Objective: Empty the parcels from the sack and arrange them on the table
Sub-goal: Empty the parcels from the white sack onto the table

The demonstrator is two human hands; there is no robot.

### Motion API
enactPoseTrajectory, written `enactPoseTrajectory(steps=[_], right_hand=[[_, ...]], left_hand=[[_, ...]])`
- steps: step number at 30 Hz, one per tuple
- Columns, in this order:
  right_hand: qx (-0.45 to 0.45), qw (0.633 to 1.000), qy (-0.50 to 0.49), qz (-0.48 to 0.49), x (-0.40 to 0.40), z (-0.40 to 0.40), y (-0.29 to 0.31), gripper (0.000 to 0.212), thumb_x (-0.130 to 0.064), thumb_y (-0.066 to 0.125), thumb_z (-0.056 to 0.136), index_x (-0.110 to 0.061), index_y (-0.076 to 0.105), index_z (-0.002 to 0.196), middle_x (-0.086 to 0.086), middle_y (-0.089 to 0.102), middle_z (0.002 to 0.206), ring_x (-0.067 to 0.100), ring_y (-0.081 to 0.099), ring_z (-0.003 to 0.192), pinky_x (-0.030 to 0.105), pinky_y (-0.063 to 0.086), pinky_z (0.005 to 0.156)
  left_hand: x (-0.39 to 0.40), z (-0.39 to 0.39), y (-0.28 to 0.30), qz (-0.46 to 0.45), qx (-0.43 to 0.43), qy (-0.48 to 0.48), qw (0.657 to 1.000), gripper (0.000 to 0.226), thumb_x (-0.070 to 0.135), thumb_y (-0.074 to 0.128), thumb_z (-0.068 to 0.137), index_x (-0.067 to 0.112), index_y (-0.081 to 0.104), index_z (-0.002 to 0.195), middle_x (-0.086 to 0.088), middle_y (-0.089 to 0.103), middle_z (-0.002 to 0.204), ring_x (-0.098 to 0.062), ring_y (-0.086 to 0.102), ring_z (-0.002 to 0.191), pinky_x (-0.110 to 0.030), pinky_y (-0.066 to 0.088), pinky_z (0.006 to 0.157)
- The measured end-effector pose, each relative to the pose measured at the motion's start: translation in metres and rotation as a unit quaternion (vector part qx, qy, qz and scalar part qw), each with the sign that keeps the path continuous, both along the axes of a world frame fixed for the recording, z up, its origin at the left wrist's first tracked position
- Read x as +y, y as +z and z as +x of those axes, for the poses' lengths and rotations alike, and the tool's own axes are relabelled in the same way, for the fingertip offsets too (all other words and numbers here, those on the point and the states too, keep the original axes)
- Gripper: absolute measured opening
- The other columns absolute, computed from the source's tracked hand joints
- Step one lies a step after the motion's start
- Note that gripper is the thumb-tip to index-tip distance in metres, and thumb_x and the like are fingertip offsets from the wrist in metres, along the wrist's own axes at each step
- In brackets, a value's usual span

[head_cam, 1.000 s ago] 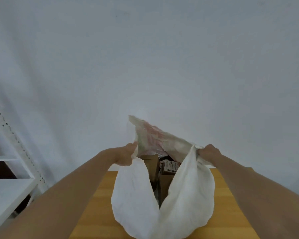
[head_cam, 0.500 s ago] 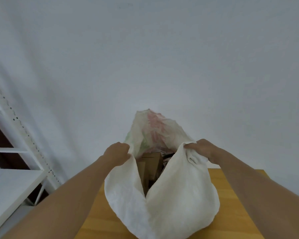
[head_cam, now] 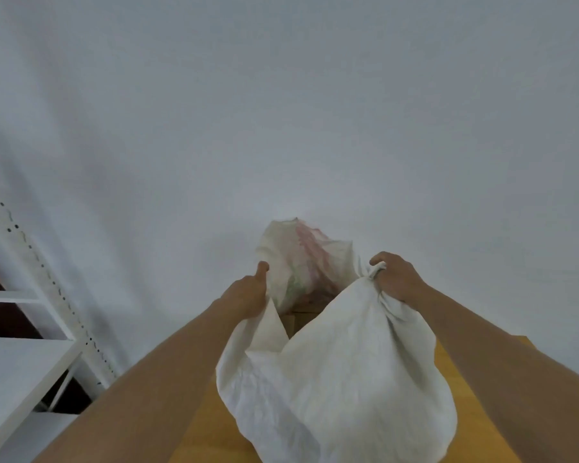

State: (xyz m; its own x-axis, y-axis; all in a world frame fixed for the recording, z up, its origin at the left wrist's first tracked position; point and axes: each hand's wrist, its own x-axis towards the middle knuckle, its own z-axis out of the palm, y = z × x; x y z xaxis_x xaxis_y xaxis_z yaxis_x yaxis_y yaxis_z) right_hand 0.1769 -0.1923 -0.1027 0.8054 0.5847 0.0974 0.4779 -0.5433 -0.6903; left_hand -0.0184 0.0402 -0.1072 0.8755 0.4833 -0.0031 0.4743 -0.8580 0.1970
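A bulging white woven sack (head_cam: 341, 389) stands on the wooden table (head_cam: 208, 426), its mouth facing away from me. My left hand (head_cam: 248, 292) grips the left edge of the mouth, thumb up. My right hand (head_cam: 395, 279) clutches a bunched fold of the right edge. The far side of the mouth stands upright and shows faded red and green print. Through the narrow opening I see the top of a brown cardboard parcel (head_cam: 296, 320); whatever else the sack holds is hidden.
A white metal shelf unit (head_cam: 30, 345) with a perforated upright stands at the left, close to the table's corner. A plain white wall fills the background. A strip of table top (head_cam: 448, 362) shows to the right of the sack.
The view has swung to the right, so the sack sits further right in frame. The sack's mouth has narrowed, hiding the labelled parcel. My right hand has gathered more cloth into its grip.
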Motion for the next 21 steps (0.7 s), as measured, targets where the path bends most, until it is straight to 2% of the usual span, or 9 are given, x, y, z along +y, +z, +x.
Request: enactPoseTrajectory(steps=[2, 5, 7, 9, 11, 13, 15, 18, 21], right_hand=[[0.01, 0.999, -0.03, -0.011, 0.007, 0.004, -0.001, 0.023, -0.016, 0.042, 0.089, -0.017, 0.063, 0.097, -0.005, 0.057, 0.098, 0.02, 0.052, 0.096, 0.03, 0.038, 0.083], [0.104, 0.994, -0.037, -0.005, 0.008, 0.008, -0.006, 0.018, -0.034, 0.05, 0.078, -0.025, 0.051, 0.093, -0.002, 0.052, 0.09, 0.017, 0.051, 0.08, 0.034, 0.039, 0.077], [0.156, 0.987, 0.009, -0.049, 0.006, 0.005, -0.002, 0.05, -0.034, 0.059, 0.079, -0.026, 0.04, 0.125, 0.002, 0.053, 0.107, 0.019, 0.053, 0.094, 0.034, 0.043, 0.085], [0.135, 0.978, 0.039, -0.152, 0.002, 0.004, -0.002, 0.089, -0.04, 0.07, 0.079, -0.033, 0.013, 0.147, 0.005, 0.045, 0.129, 0.026, 0.049, 0.114, 0.039, 0.041, 0.099], [0.065, 0.972, 0.014, -0.227, -0.004, 0.003, -0.01, 0.092, -0.057, 0.075, 0.07, -0.03, 0.022, 0.14, 0.003, 0.044, 0.129, 0.026, 0.049, 0.115, 0.043, 0.043, 0.098], [-0.002, 0.968, -0.064, -0.241, -0.017, 0.009, -0.016, 0.065, -0.061, 0.07, 0.073, -0.023, 0.039, 0.117, 0.003, 0.053, 0.117, 0.025, 0.055, 0.106, 0.04, 0.047, 0.089], [-0.048, 0.949, -0.172, -0.258, -0.038, 0.018, -0.021, 0.048, -0.059, 0.062, 0.082, -0.022, 0.05, 0.111, 0.004, 0.059, 0.112, 0.027, 0.06, 0.107, 0.035, 0.047, 0.085], [-0.015, 0.922, -0.317, -0.22, -0.069, 0.029, -0.027, 0.046, -0.056, 0.057, 0.087, -0.018, 0.064, 0.11, 0.006, 0.065, 0.104, 0.028, 0.065, 0.1, 0.034, 0.05, 0.083], [0.062, 0.93, -0.343, -0.117, -0.074, 0.036, -0.033, 0.031, -0.036, 0.057, 0.089, -0.009, 0.065, 0.103, 0.01, 0.063, 0.092, 0.03, 0.063, 0.089, 0.033, 0.049, 0.077]], left_hand=[[0.02, -0.001, -0.002, -0.058, -0.008, 0.002, 0.998, 0.048, 0.009, 0.039, 0.096, 0.013, 0.021, 0.14, -0.016, 0.058, 0.089, -0.032, 0.057, 0.075, -0.036, 0.041, 0.067], [0.04, 0.009, 0.002, -0.19, 0.012, 0.014, 0.982, 0.059, 0.026, 0.049, 0.096, 0.02, 0.018, 0.146, -0.023, 0.053, 0.127, -0.033, 0.055, 0.1, -0.036, 0.042, 0.082], [0.038, 0.017, 0.012, -0.376, 0.045, 0.006, 0.926, 0.091, 0.046, 0.066, 0.083, 0.032, 0.008, 0.153, -0.012, 0.03, 0.153, -0.031, 0.042, 0.125, -0.041, 0.038, 0.101], [0.026, 0.024, 0.025, -0.478, 0.094, -0.05, 0.872, 0.12, 0.06, 0.077, 0.066, 0.039, -0.002, 0.154, 0.002, 0.01, 0.162, -0.027, 0.022, 0.144, -0.044, 0.026, 0.115], [0.014, 0.032, 0.029, -0.432, 0.159, -0.117, 0.88, 0.128, 0.06, 0.079, 0.067, 0.037, -0.012, 0.154, 0.004, 0.004, 0.163, -0.024, 0.012, 0.148, -0.043, 0.02, 0.118], [0.002, 0.039, 0.028, -0.329, 0.205, -0.153, 0.909, 0.132, 0.061, 0.078, 0.068, 0.033, -0.02, 0.152, 0.002, 0.005, 0.164, -0.023, 0.013, 0.149, -0.04, 0.022, 0.118], [-0.005, 0.044, 0.023, -0.243, 0.243, -0.163, 0.925, 0.14, 0.068, 0.078, 0.063, 0.031, -0.025, 0.15, 0.0, 0.007, 0.164, -0.024, 0.015, 0.149, -0.04, 0.024, 0.117], [-0.009, 0.05, 0.013, -0.155, 0.211, -0.157, 0.952, 0.147, 0.074, 0.075, 0.06, 0.023, -0.031, 0.148, -0.006, 0.018, 0.162, -0.027, 0.028, 0.144, -0.036, 0.028, 0.113], [-0.016, 0.062, 0.003, -0.097, 0.135, -0.104, 0.981, 0.144, 0.076, 0.071, 0.063, 0.009, -0.021, 0.151, -0.011, 0.039, 0.153, -0.029, 0.046, 0.132, -0.035, 0.04, 0.104]])
